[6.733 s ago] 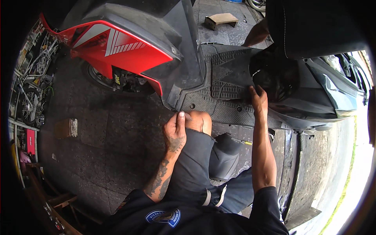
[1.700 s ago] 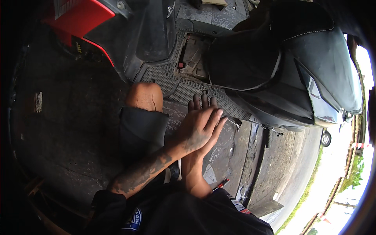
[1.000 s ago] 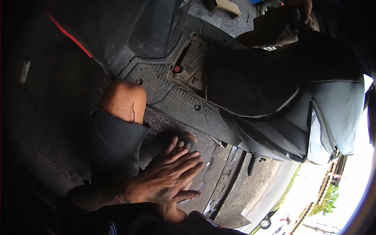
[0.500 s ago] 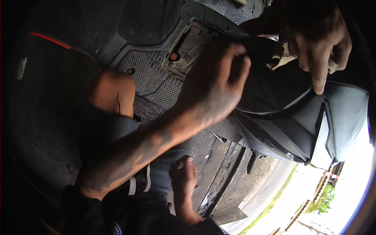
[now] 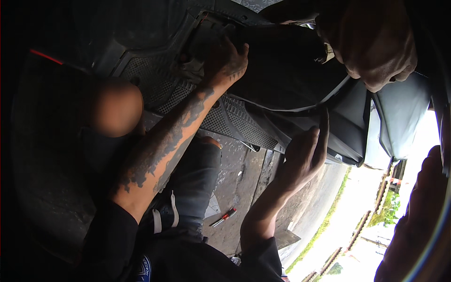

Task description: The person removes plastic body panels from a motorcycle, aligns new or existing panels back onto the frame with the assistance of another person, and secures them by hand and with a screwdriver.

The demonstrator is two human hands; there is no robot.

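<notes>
My left hand (image 5: pixel 225 63) reaches over an open compartment (image 5: pixel 188 58) in a scooter's textured footboard (image 5: pixel 164 87). Its thumb stands apart from the finger that shows; the other fingers are lost in shadow, and I see nothing held. Nearer and to the right, my right hand (image 5: pixel 305 152) is raised beside the scooter's dark side panel (image 5: pixel 300 124). Its index finger stretches up toward the panel's upper edge, the thumb lies alongside, and the hand looks bare of any object. Another person's hand (image 5: pixel 371 51) hangs at the upper right, above the grey body panel (image 5: pixel 401 113).
A red-handled screwdriver (image 5: pixel 225 217) lies on the worn floor below the scooter. A knee (image 5: pixel 115 108) is at the left. Behind the other person's hand a pale torn piece (image 5: pixel 328 54) shows. A dark limb-like shape (image 5: pixel 416 216) fills the right edge.
My left hand has drawn back left and far, over the compartment. My right hand has risen from low down to the side panel. The other person's pointing finger has curled in; the view has shifted.
</notes>
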